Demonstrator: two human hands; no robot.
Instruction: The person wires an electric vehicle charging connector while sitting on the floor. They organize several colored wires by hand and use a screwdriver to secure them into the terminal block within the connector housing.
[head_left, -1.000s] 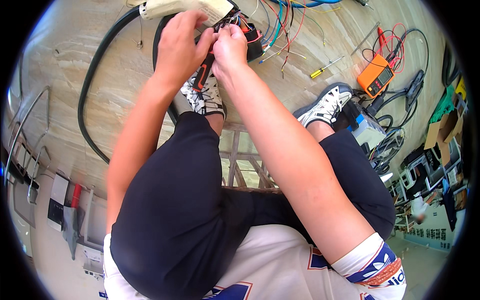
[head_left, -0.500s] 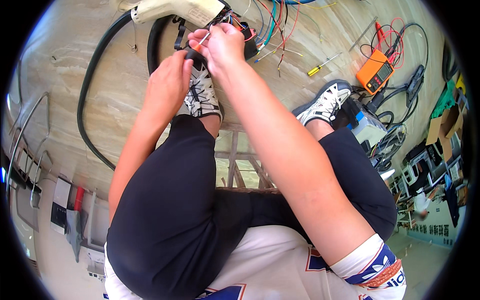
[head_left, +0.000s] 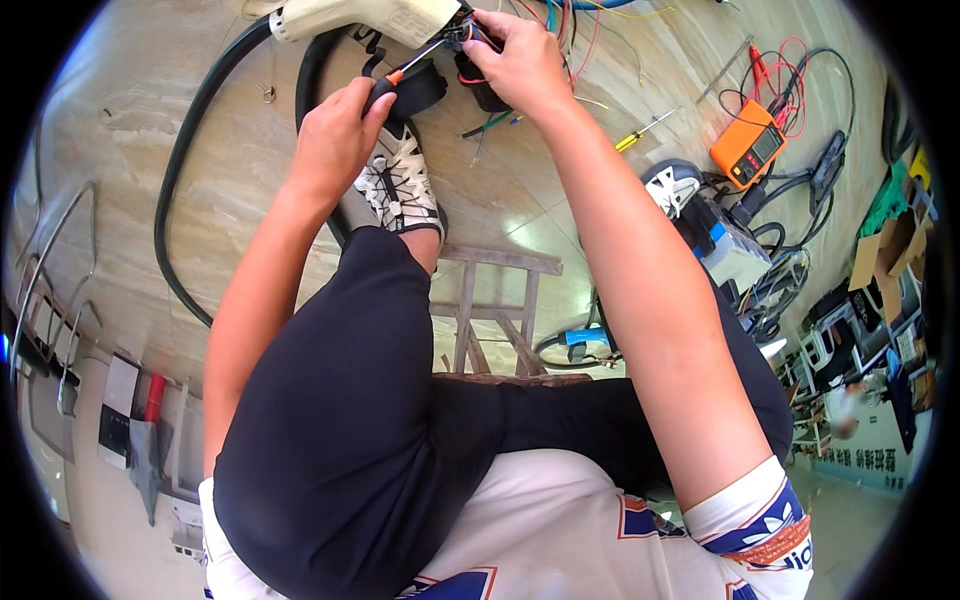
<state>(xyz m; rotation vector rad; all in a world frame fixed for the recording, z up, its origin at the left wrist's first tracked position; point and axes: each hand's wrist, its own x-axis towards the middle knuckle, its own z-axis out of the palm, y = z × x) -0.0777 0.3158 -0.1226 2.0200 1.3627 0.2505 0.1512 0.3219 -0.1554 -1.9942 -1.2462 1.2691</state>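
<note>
Left hand (head_left: 335, 140) has dropped back from the connector, now gripping a screwdriver (head_left: 415, 62), tip at the grey connector housing (head_left: 365, 18) on the far floor. Right hand (head_left: 520, 60) pinches the wiring (head_left: 468, 35) there. Screw-driving step; next needs steady tip alignment.

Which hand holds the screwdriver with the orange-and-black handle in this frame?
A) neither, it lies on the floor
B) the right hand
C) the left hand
C: the left hand grips the screwdriver, its tip pointing into the wiring end of the white connector, while the right hand holds the wires there.
</note>
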